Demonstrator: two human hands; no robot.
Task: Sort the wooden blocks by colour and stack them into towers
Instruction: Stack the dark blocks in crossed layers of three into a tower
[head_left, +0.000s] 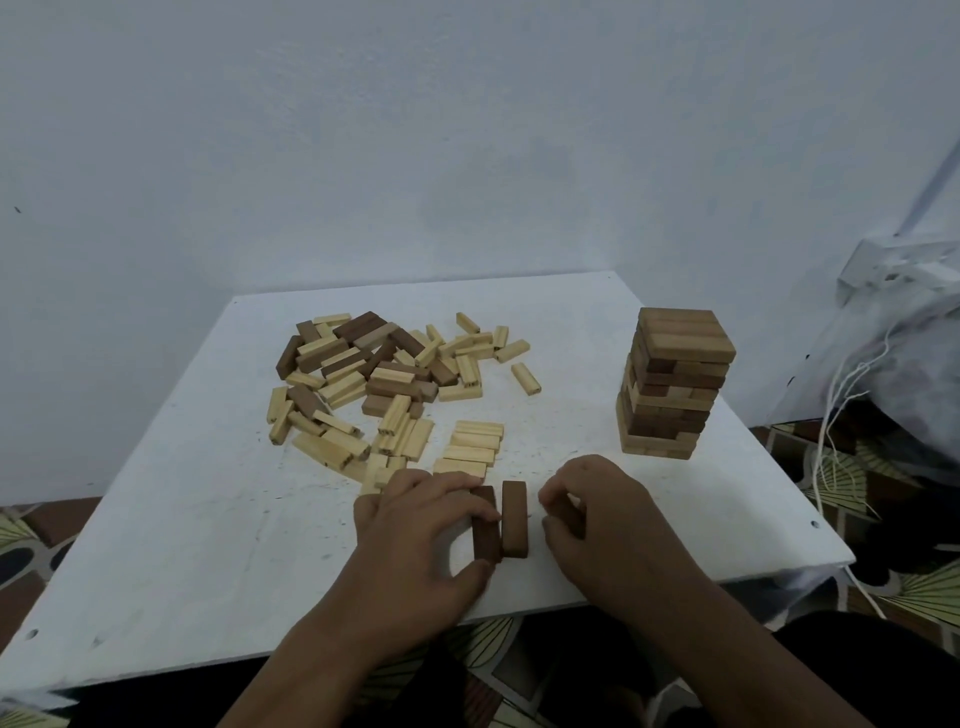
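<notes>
Two dark brown blocks lie side by side near the front edge of the white board (182, 519). My left hand (415, 540) grips the left dark block (485, 540) between fingers and thumb. The right dark block (514, 525) stands free beside it. My right hand (597, 525) has its fingers curled around a third dark block (570, 519), mostly hidden. A loose pile of light and dark blocks (374, 379) lies at the back left. A short row of light blocks (470, 449) lies flat just beyond my hands.
A tall tower of mid-brown and darker blocks (675, 384) stands at the board's right side. A white bag with strings (883, 364) sits off the board to the right. A patterned mat (883, 587) lies under the board, and a pale wall rises behind.
</notes>
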